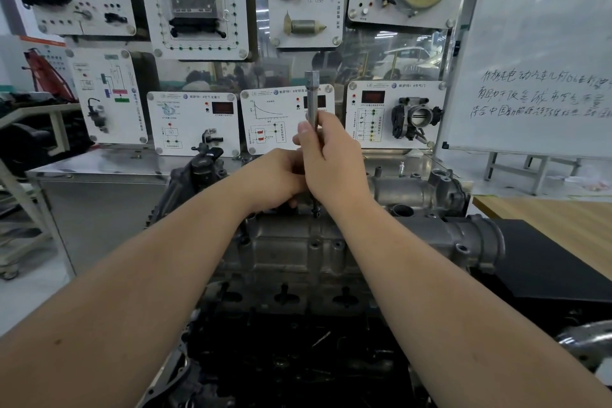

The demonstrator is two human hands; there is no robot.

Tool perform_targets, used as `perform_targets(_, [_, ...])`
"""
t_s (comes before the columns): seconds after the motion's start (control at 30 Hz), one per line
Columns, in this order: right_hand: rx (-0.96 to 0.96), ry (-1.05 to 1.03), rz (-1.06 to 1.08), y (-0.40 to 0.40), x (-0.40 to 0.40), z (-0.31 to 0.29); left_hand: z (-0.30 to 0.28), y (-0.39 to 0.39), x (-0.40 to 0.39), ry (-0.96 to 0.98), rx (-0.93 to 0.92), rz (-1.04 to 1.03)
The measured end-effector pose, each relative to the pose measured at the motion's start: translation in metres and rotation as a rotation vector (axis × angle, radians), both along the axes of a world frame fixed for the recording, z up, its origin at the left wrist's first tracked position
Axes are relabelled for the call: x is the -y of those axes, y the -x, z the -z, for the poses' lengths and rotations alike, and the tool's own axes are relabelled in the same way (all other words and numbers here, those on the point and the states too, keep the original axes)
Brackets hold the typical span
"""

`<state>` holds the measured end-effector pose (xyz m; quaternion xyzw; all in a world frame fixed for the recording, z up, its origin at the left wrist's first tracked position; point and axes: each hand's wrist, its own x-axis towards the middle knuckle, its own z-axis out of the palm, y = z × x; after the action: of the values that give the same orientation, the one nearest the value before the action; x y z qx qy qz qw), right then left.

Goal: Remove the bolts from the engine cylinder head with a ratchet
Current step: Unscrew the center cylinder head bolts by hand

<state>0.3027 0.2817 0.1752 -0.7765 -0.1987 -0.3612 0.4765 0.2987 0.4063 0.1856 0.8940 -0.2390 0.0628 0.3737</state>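
We hold the ratchet extension [312, 99] nearly upright, long axis vertical, square end up, lower tip down at a bolt hole on the cylinder head [298, 248]; our right hand [331, 159] wraps its shaft; our left hand [278, 179] curls just beside it, contents hidden; behind stand a steel bench [99, 169], training panels [195, 0] and a whiteboard [543, 43].
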Motion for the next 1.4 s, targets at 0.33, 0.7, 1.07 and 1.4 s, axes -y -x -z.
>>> perform_targets(0.33, [-0.04,-0.001,0.004,0.0005,0.001,0.0004,0.0038,-0.0033,-0.0022,0.034,0.009,-0.019])
perform_targets(0.7, [0.08,0.059,0.054,0.0012,0.0004,0.0015,0.0028,-0.0051,-0.0007,-0.012,0.005,-0.042])
perform_targets(1.07, [0.061,0.04,0.036,0.0032,0.0005,-0.0011,0.0035,-0.0046,0.0009,-0.036,0.032,-0.053])
perform_targets(1.4, [-0.024,-0.012,-0.021,0.0024,-0.0009,-0.0021,0.0018,-0.0005,-0.0004,0.026,0.011,0.01])
